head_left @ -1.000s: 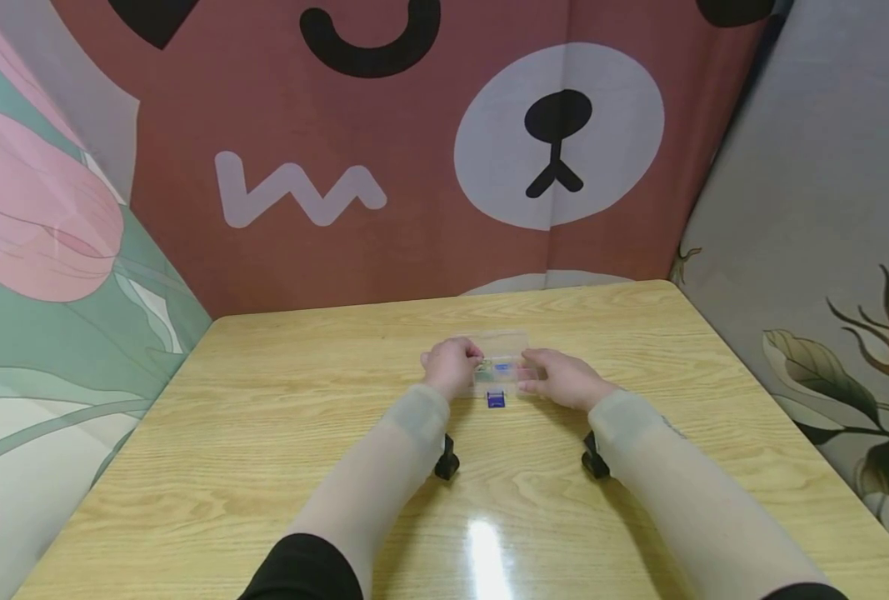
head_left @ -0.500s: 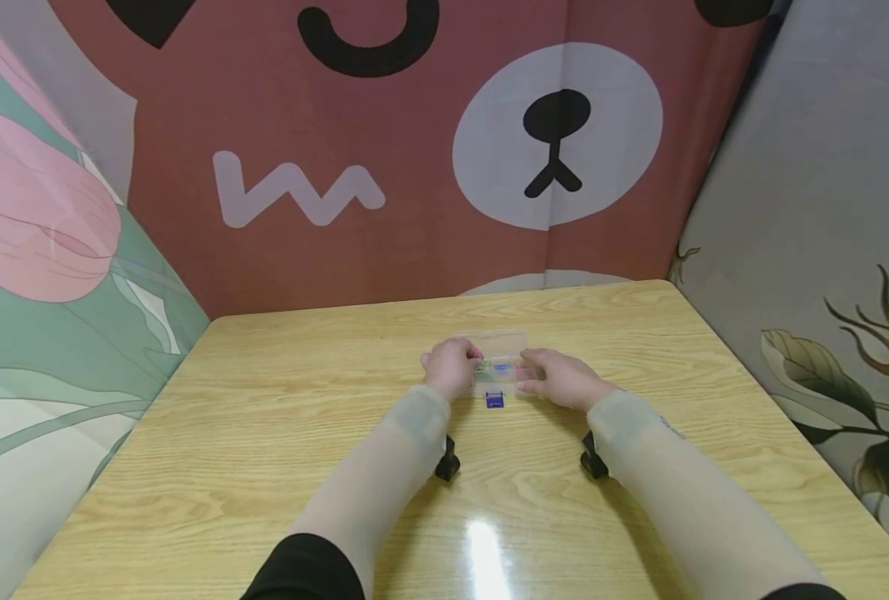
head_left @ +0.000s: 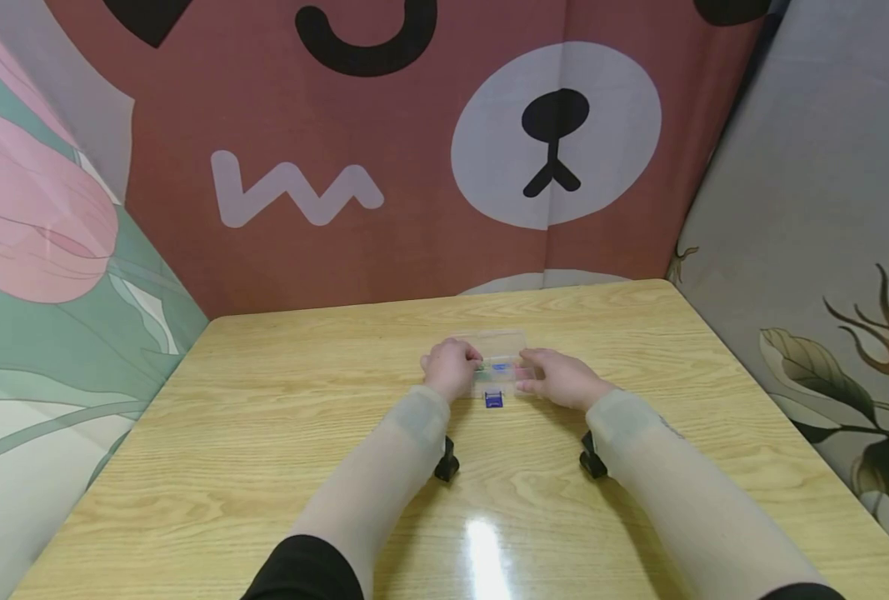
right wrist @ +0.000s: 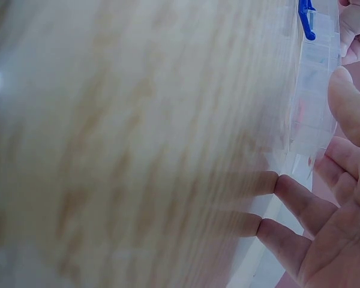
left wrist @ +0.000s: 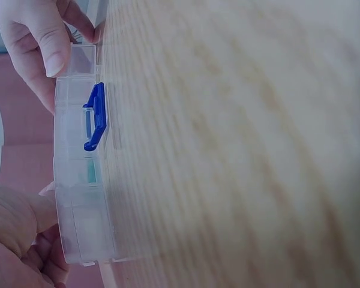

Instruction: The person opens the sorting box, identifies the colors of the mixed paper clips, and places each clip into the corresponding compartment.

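A clear plastic compartment box point(head_left: 500, 386) lies on the table with its lid point(head_left: 500, 340) raised at the back. Its blue latch point(left wrist: 98, 117) hangs at the front. Small blue pieces point(head_left: 501, 367) show inside, and a green patch point(left wrist: 92, 171) shows through the front wall. Over the left compartments is my left hand point(head_left: 450, 367); its fingers are bent, and what the fingertips touch is hidden. My right hand point(head_left: 564, 379) grips the box's right end, with the thumb point(right wrist: 348, 105) by the upper edge. Two other fingers point(right wrist: 303, 204) of it touch the tabletop.
The wooden table point(head_left: 302, 442) stretches around the box on all sides. A brown bear-patterned cloth point(head_left: 414, 250) hangs behind the table's back edge. Floral cloths stand along the left and right sides. A black camera mount sits on each wrist.
Both hands and the box stay almost in place. Beside my left fingertips, a yellowish-green patch in the compartment shows less than before.
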`<state>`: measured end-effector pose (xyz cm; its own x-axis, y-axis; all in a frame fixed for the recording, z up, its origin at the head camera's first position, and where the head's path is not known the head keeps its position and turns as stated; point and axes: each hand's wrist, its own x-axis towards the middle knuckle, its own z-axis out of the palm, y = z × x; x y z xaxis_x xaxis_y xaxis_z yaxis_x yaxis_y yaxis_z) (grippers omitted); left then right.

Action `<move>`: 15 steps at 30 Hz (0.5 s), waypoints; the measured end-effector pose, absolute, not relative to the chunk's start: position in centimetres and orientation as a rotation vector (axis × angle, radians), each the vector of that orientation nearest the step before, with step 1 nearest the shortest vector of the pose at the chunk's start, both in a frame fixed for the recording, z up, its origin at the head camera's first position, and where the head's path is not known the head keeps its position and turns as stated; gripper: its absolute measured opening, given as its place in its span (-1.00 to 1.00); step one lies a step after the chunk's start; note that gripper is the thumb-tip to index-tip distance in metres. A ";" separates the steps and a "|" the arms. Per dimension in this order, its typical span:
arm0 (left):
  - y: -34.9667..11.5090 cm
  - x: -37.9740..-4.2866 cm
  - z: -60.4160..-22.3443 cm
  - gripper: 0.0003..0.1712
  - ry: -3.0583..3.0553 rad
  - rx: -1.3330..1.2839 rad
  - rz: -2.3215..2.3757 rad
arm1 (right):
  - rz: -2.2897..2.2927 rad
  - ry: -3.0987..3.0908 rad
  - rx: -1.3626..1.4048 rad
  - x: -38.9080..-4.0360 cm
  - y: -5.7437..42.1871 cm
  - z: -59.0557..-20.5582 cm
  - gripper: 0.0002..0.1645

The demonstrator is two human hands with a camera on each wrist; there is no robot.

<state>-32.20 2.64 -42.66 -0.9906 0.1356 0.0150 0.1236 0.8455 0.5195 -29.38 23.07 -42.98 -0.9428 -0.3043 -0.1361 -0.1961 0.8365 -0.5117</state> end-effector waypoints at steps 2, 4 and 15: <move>2.6 -32.2 -42.7 -0.86 2.993 0.211 0.845 | -0.744 2.808 -0.394 -29.4 23.1 -43.0 -0.13; 2.5 -32.3 -42.8 -0.87 2.995 0.214 0.851 | -0.741 2.812 -0.398 -29.5 23.1 -43.0 -0.13; 1.0 -31.9 -43.4 -0.81 2.969 0.294 1.010 | -0.743 2.812 -0.406 -29.3 23.0 -42.9 -0.13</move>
